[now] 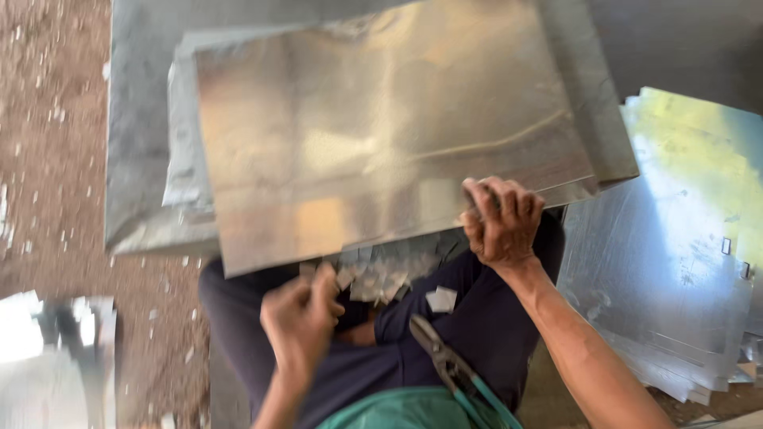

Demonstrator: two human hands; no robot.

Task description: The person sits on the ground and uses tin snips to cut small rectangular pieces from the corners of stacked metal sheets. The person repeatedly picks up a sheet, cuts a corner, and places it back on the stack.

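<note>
— Sheet metal, shiny and galvanised, fills the upper middle of the frame. How does it look to you?

— Flat and rectangular, silvery with warm orange and white glare across it and a faint crease running toward its right edge. It lies on top of a stack of similar sheets, whose duller grey edges stick out on the left and upper right.

— And the hands?

— The right hand grips the sheet's lower right corner, fingers curled over the edge, closed on it. The left hand sits at lower centre, just under the sheet's near edge, fingers bunched together. Blur hides whether it pinches anything, so I cannot tell.

— What is in the lap?

— Small square metal offcuts are scattered over the dark trousers, right below the sheet's edge. A pair of tin snips with teal handles rests on the right thigh, untouched by either hand.

— Anything to the sides?

— Another pile of metal sheets lies at the right of the frame, catching yellowish light. Dirt ground with pale scraps runs down the left.
</note>
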